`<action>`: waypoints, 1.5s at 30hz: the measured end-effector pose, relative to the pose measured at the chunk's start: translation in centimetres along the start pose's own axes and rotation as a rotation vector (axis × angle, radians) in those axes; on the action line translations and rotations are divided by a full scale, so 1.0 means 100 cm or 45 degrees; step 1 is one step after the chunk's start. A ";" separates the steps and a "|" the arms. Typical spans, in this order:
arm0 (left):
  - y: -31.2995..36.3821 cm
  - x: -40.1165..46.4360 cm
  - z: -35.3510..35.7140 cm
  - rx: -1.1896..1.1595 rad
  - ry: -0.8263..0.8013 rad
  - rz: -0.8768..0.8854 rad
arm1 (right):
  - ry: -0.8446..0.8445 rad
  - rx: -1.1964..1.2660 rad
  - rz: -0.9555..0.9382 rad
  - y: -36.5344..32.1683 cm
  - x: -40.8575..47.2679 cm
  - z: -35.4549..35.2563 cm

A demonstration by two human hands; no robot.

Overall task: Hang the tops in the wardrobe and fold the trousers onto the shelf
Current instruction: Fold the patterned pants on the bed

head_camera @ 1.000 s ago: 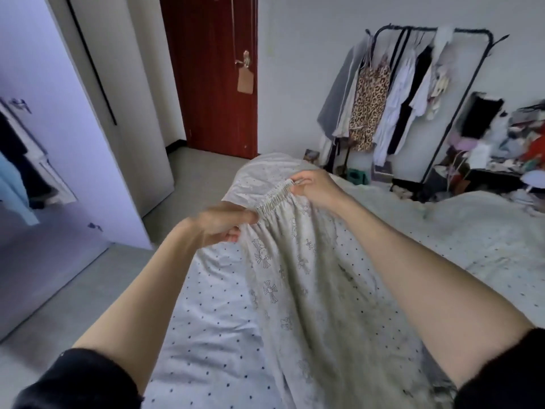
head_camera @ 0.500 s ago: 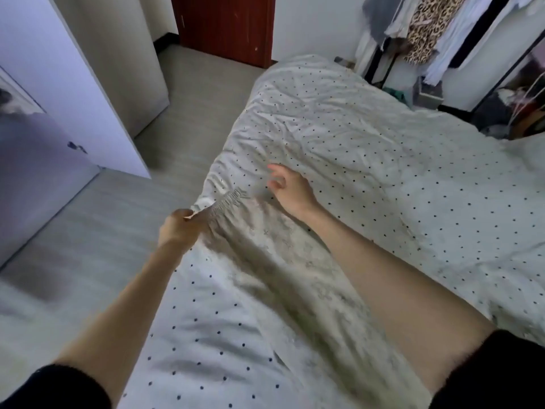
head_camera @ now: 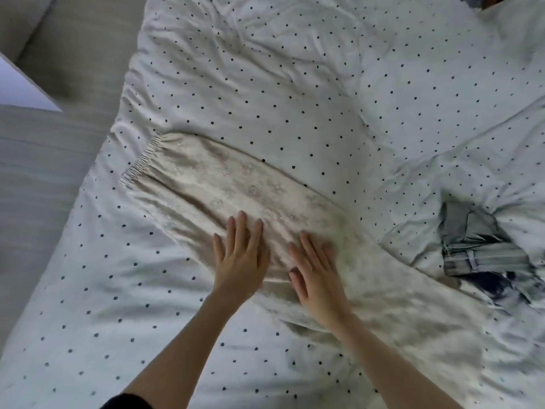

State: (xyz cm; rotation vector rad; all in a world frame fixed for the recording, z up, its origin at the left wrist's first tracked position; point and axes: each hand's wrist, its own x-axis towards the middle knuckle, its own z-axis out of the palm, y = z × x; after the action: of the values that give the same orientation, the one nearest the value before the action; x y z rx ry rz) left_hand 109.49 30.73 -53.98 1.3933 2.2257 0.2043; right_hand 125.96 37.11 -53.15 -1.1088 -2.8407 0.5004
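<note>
While both hands, left [head_camera: 240, 262] and right [head_camera: 317, 277], press flat-fingered, beige patterned trousers [head_camera: 236, 184] lie lengthwise on polka-dot bed [head_camera: 265, 69].

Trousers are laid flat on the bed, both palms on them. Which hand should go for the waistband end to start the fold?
Probably the left hand: it lies flat on the beige trousers on the side nearer the elastic waistband. The right hand presses toward the legs and could pin them.

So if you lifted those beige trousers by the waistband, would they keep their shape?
Probably not. The trousers lie flat and creased on the bed, so they would likely droop. The cloth looks thin, probably light. Both hands press it flat, which suggests it wrinkles easily.
</note>
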 end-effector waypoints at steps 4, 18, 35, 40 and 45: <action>0.017 -0.021 0.015 0.168 0.102 0.139 | -0.107 0.118 0.150 0.020 -0.055 0.010; 0.182 -0.085 0.151 0.669 -0.037 0.679 | -0.488 -0.137 0.689 0.239 -0.274 0.013; 0.255 -0.145 0.207 0.738 -0.295 0.499 | -0.453 0.047 0.303 0.290 -0.370 -0.018; 0.265 -0.142 0.236 0.675 -0.503 0.478 | -0.313 0.417 0.561 0.293 -0.375 -0.005; 0.307 -0.133 0.267 0.609 -0.481 0.692 | 0.055 0.755 1.101 0.294 -0.355 -0.008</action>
State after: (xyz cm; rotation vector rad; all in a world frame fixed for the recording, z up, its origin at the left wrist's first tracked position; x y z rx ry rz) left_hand 151.75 29.73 -60.88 2.0733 1.6042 -0.4079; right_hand 171.56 33.91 -59.29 -2.0568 -1.8016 1.2100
